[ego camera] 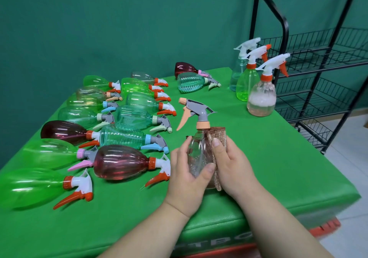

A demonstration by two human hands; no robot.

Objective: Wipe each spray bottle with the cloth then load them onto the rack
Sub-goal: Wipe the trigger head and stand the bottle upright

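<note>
Standing bottles [260,96] near the rack [286,32], lying bottles [121,162] at left

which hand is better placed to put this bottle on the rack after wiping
Probably left: the left hand grips the clear bottle, while the right hand is full with the cloth. The rack stands to the right, so it is a cross-reach.

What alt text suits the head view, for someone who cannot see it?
The left hand and right hand grip a clear spray bottle at a green table, the right pressing a brown cloth to it. Many bottles lie left; three stand by a black rack.
</note>
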